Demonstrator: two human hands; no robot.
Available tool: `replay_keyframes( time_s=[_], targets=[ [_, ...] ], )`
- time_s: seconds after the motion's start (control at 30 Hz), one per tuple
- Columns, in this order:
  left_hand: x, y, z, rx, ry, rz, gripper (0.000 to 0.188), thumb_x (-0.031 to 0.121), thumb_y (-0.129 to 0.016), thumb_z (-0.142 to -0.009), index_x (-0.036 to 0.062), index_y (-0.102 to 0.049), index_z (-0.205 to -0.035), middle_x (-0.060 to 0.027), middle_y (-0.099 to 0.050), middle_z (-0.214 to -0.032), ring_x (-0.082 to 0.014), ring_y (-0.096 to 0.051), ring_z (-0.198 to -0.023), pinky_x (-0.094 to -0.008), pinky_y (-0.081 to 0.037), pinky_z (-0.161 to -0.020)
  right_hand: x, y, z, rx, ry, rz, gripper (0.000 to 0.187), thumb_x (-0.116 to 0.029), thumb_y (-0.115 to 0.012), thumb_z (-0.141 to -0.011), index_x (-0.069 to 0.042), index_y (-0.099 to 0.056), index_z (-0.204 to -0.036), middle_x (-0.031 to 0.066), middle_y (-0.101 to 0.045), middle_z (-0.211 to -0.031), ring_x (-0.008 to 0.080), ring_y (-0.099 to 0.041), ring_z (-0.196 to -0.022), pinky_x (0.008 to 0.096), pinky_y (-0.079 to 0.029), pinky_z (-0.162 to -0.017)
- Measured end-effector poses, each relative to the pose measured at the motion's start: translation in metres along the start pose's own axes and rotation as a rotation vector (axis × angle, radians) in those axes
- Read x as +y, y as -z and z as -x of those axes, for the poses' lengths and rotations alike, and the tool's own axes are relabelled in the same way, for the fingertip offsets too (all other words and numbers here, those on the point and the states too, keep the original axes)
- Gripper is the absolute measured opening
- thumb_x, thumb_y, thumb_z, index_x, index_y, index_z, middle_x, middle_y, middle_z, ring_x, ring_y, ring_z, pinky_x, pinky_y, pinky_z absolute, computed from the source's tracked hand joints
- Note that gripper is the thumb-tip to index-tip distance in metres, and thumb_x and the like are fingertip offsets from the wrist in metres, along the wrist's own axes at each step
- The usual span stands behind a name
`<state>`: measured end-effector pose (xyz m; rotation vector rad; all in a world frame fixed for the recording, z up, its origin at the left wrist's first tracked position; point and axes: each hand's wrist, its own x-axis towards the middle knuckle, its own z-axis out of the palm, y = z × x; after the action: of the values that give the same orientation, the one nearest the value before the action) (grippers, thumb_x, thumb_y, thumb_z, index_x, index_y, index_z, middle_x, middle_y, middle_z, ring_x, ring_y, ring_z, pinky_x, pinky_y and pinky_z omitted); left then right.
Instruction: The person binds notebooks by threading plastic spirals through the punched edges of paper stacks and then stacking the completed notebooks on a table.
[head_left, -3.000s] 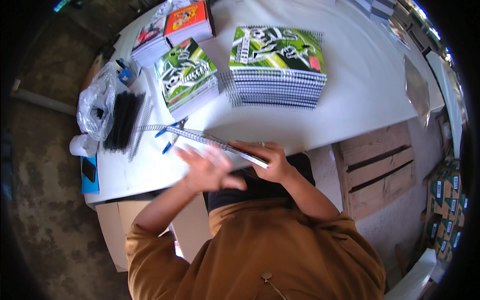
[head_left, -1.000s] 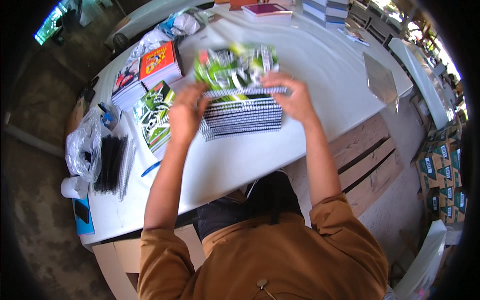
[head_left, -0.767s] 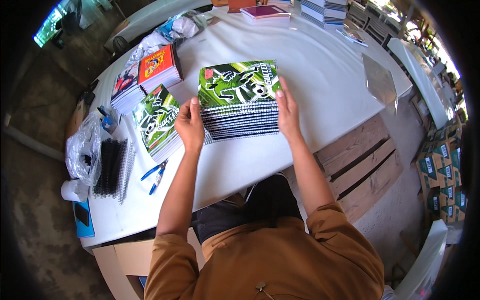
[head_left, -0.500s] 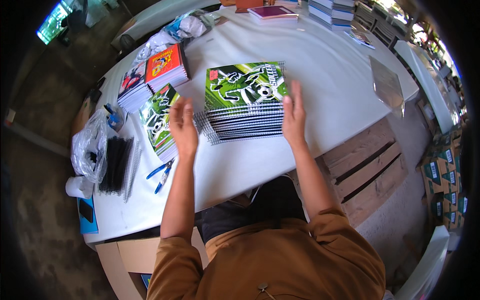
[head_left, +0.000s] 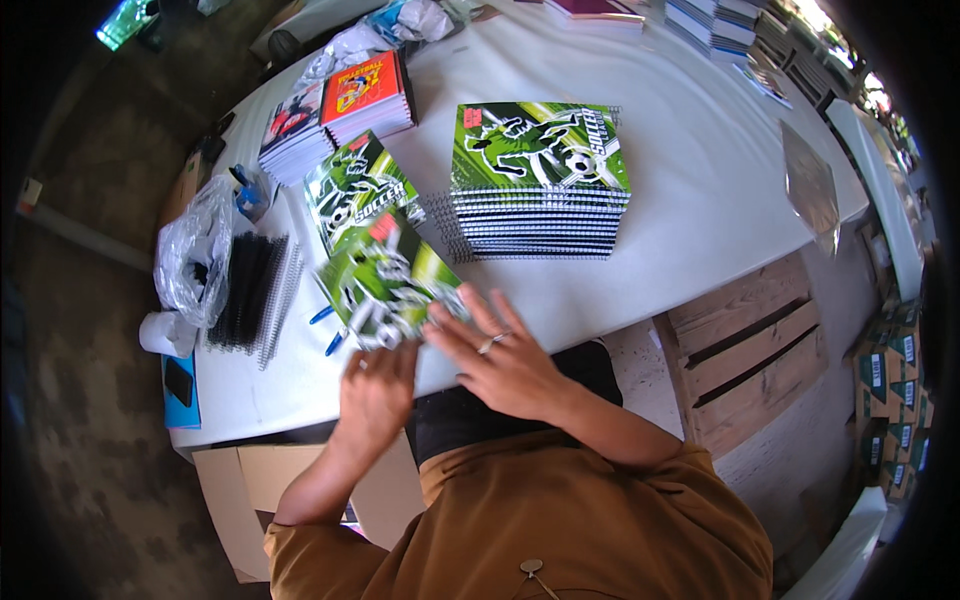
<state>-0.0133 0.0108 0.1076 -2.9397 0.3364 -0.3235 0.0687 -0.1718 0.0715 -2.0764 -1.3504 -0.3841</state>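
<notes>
Close to the table's front edge, a green soccer-cover notebook is tilted and blurred by motion. My left hand is closed on its lower edge. Spread at the lower right corner of that notebook are the fingers of my right hand, touching or nearly touching it; a ring shows on one finger. Just beyond lies a small pile of the same green notebooks, partly covered by the held one. To its right stands a taller stack of spiral-bound green notebooks, with wire coils along its near and left sides.
Red and white-covered notebooks are stacked at the far left. Black binding coils, a clear plastic bag and blue-handled pliers lie on the left. A clear sheet hangs over the right edge. A wooden pallet is below.
Both hands have left the tall stack and come nearer to me. The left now grips a green notebook over the small pile; the right has crossed leftward to it. The view has shifted slightly.
</notes>
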Motion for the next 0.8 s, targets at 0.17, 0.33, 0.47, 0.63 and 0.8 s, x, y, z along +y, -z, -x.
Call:
replay_keyframes(
  time_s=[0.17,0.33,0.47,0.63,0.8],
  targets=[
    [0.001,0.046,0.005,0.135,0.054,0.49,0.041,0.019,-0.074,-0.067,0.005,-0.062,-0.104,-0.0027,-0.065,-0.083,-0.0209,-0.061,-0.078,-0.0353,-0.044,-0.075,0.008,-0.014,0.002,-0.362,-0.306,-0.385,0.045,-0.002,-0.058,-0.073,-0.006,-0.058,-0.117,0.011,-0.063,-0.108,0.0302,-0.059,-0.104,0.0406,-0.046,-0.09],
    [-0.037,-0.021,-0.007,0.592,0.518,1.258,0.055,0.002,-0.064,-0.07,-0.0006,-0.045,-0.121,-0.015,-0.048,-0.123,-0.0248,-0.043,-0.118,-0.0364,-0.028,-0.102,0.047,-0.01,0.017,0.318,-0.525,-1.189,0.012,0.0,-0.063,-0.081,0.0,-0.063,-0.093,0.0052,-0.067,-0.089,0.0101,-0.061,-0.08,0.0247,-0.048,-0.072],
    [-0.014,-0.101,-0.01,0.299,0.753,1.529,0.036,-0.011,-0.047,-0.07,0.0,-0.05,-0.104,-0.0073,-0.057,-0.098,-0.0176,-0.054,-0.099,-0.0278,-0.04,-0.088,0.069,-0.034,0.035,-0.002,-0.526,-0.996,0.018,-0.005,-0.069,-0.077,0.001,-0.063,-0.093,0.0038,-0.066,-0.086,0.0091,-0.059,-0.08,0.0262,-0.048,-0.074],
    [-0.005,-0.118,-0.013,0.372,0.722,1.736,0.037,-0.013,-0.044,-0.075,-0.0004,-0.047,-0.11,-0.0062,-0.06,-0.094,-0.0144,-0.057,-0.09,-0.0265,-0.045,-0.082,0.064,-0.009,0.014,0.1,-0.494,-1.069,0.018,-0.006,-0.069,-0.077,0.001,-0.063,-0.093,0.006,-0.066,-0.087,0.0095,-0.058,-0.082,0.0266,-0.047,-0.073],
    [-0.015,-0.127,0.002,0.341,0.613,1.242,0.036,-0.011,-0.049,-0.075,-0.0008,-0.052,-0.109,-0.0133,-0.06,-0.102,-0.022,-0.057,-0.095,-0.0305,-0.042,-0.089,0.075,-0.005,0.012,0.035,-0.497,-1.033,0.024,-0.008,-0.067,-0.08,0.0,-0.063,-0.102,0.0056,-0.067,-0.09,0.0087,-0.057,-0.081,0.0246,-0.047,-0.073]
  ],
)
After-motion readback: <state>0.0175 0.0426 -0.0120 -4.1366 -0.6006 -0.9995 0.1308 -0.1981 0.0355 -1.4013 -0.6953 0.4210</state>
